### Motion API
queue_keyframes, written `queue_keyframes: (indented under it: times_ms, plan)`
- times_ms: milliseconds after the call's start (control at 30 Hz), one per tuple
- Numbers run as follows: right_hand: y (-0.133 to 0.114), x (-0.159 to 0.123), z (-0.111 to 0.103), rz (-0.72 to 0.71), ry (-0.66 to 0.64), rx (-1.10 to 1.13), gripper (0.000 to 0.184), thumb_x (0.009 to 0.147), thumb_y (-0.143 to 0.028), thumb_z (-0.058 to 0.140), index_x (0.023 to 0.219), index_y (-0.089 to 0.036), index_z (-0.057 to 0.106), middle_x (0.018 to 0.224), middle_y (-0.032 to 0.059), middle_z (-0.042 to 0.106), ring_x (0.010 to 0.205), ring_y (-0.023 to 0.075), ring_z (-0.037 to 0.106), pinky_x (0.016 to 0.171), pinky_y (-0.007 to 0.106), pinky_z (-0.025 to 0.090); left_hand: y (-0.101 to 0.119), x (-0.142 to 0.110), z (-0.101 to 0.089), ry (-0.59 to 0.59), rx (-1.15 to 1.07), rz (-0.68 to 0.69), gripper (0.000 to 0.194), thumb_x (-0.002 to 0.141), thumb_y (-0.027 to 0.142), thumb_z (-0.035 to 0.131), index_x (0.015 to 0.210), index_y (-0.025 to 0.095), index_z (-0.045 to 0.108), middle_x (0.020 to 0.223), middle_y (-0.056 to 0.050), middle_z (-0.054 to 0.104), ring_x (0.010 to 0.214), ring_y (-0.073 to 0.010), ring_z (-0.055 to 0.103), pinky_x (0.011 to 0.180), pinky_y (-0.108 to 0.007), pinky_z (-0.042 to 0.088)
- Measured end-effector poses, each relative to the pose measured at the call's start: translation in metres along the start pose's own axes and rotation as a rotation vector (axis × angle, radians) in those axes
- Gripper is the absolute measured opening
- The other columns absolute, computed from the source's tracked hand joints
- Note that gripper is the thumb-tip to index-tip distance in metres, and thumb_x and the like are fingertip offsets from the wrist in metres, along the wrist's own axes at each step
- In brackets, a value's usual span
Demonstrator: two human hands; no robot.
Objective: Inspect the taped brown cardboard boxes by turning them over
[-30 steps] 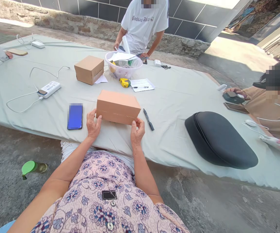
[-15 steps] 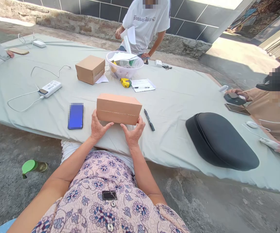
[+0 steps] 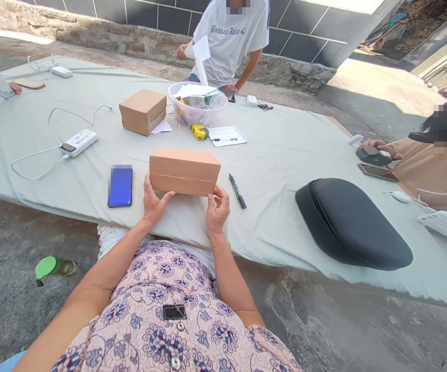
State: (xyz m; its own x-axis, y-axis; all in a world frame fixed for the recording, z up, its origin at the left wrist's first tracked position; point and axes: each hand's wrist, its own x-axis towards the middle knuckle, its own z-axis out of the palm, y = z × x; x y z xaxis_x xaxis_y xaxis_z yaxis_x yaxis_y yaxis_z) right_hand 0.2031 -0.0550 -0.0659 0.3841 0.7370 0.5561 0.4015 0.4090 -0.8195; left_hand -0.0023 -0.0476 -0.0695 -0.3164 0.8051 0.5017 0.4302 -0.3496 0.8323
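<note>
A closed brown cardboard box [image 3: 185,169] rests near the front edge of the cloth-covered table [image 3: 285,155]. My left hand [image 3: 153,202] grips its lower left corner, fingers under the front edge and thumb up the side. My right hand [image 3: 218,209] pinches its lower right corner with curled fingers. A blue phone [image 3: 120,185] lies just left of the box. On the right, beside my right hand, lies a black marker [image 3: 237,190].
A second cardboard box [image 3: 143,111], a clear bowl of items [image 3: 197,103], a yellow tape measure [image 3: 199,132] and a paper sheet [image 3: 227,135] sit farther back. A power bank with cable [image 3: 78,142] lies left, a black case [image 3: 353,222] right. Other people sit opposite and at right. A green-capped bottle [image 3: 52,267] lies on the ground.
The box has shifted slightly left and turned a little in my hands. My right hand moved from under the front edge to pinch the right corner. The person opposite raised a paper.
</note>
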Motion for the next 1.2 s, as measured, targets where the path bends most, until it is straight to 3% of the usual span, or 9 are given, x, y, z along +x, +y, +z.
queue_keyframes:
  times_ms: [167, 300, 500, 633, 700, 800, 967, 1067, 1200]
  plan:
    - [0.001, 0.003, -0.002, 0.149, 0.086, 0.070, 0.033, 0.093, -0.042, 0.050, 0.113, -0.020, 0.064, 0.098, 0.0060, 0.070, 0.087, 0.0158, 0.065, 0.079, 0.032, 0.056, -0.004, 0.000, 0.000, -0.014, -0.015, 0.011, 0.098, 0.078, 0.055, 0.079, 0.157, 0.028, 0.028, 0.160, -0.017, 0.042, 0.150, -0.0318, 0.041, 0.124, -0.049, 0.037]
    - [-0.005, 0.003, -0.005, 0.190, 0.108, 0.063, 0.038, 0.093, -0.049, 0.049, 0.113, -0.020, 0.062, 0.102, 0.0076, 0.068, 0.091, 0.0171, 0.064, 0.082, 0.034, 0.054, -0.009, -0.001, 0.003, -0.016, 0.009, 0.085, 0.102, 0.078, 0.061, 0.077, 0.158, 0.025, 0.026, 0.156, -0.019, 0.047, 0.147, -0.0321, 0.047, 0.121, -0.046, 0.042]
    - [-0.008, 0.003, -0.008, 0.214, 0.066, -0.069, 0.075, 0.077, -0.065, 0.064, 0.136, -0.022, 0.046, 0.129, 0.0140, 0.059, 0.109, 0.0238, 0.059, 0.083, 0.036, 0.049, -0.008, -0.005, 0.005, -0.022, 0.176, 0.451, 0.079, 0.088, 0.055, 0.070, 0.150, 0.020, 0.035, 0.144, -0.022, 0.058, 0.138, -0.0309, 0.056, 0.113, -0.046, 0.049]
    - [-0.004, 0.006, -0.008, 0.298, 0.093, -0.106, 0.073, 0.074, -0.068, 0.065, 0.127, -0.022, 0.047, 0.121, 0.0123, 0.062, 0.101, 0.0229, 0.060, 0.082, 0.036, 0.046, -0.003, -0.006, 0.004, 0.011, 0.176, 0.589, 0.067, 0.087, 0.046, 0.072, 0.141, 0.021, 0.041, 0.138, -0.020, 0.061, 0.131, -0.0291, 0.061, 0.107, -0.045, 0.053]
    - [-0.002, 0.006, -0.008, 0.313, 0.085, -0.121, 0.067, 0.074, -0.066, 0.067, 0.121, -0.022, 0.049, 0.112, 0.0090, 0.064, 0.094, 0.0209, 0.058, 0.081, 0.035, 0.045, -0.003, -0.005, 0.003, 0.023, 0.140, 0.549, 0.060, 0.088, 0.046, 0.070, 0.135, 0.020, 0.043, 0.134, -0.019, 0.062, 0.128, -0.0283, 0.063, 0.105, -0.045, 0.054]
    - [-0.001, 0.006, -0.007, 0.299, 0.058, -0.144, 0.059, 0.074, -0.065, 0.068, 0.111, -0.022, 0.052, 0.102, 0.0056, 0.063, 0.089, 0.0191, 0.056, 0.081, 0.034, 0.045, -0.004, -0.004, 0.001, 0.026, 0.092, 0.343, 0.056, 0.088, 0.055, 0.067, 0.125, 0.020, 0.046, 0.127, -0.018, 0.064, 0.123, -0.0279, 0.064, 0.102, -0.045, 0.054]
    - [-0.002, 0.003, -0.007, 0.223, -0.008, -0.103, 0.050, 0.078, -0.064, 0.064, 0.104, -0.021, 0.058, 0.093, 0.0022, 0.063, 0.083, 0.0168, 0.057, 0.076, 0.031, 0.047, -0.006, -0.002, -0.001, 0.099, 0.069, 0.014, 0.069, 0.079, 0.072, 0.067, 0.119, 0.019, 0.049, 0.114, -0.012, 0.065, 0.108, -0.0255, 0.067, 0.095, -0.042, 0.056]
    - [-0.004, 0.002, -0.007, 0.183, -0.018, -0.087, 0.044, 0.086, -0.060, 0.056, 0.102, -0.020, 0.061, 0.090, 0.0024, 0.064, 0.082, 0.0164, 0.058, 0.075, 0.030, 0.049, -0.005, 0.000, -0.002, 0.104, 0.062, -0.051, 0.074, 0.080, 0.076, 0.063, 0.124, 0.018, 0.051, 0.118, -0.014, 0.064, 0.107, -0.0257, 0.066, 0.096, -0.042, 0.055]
    - [-0.005, 0.001, -0.007, 0.175, -0.041, -0.090, 0.042, 0.088, -0.059, 0.053, 0.100, -0.020, 0.062, 0.090, 0.0031, 0.066, 0.081, 0.0165, 0.060, 0.074, 0.030, 0.050, -0.002, 0.002, -0.004, 0.078, 0.065, -0.036, 0.075, 0.088, 0.075, 0.053, 0.136, 0.018, 0.050, 0.127, -0.018, 0.061, 0.120, -0.0298, 0.060, 0.105, -0.047, 0.050]
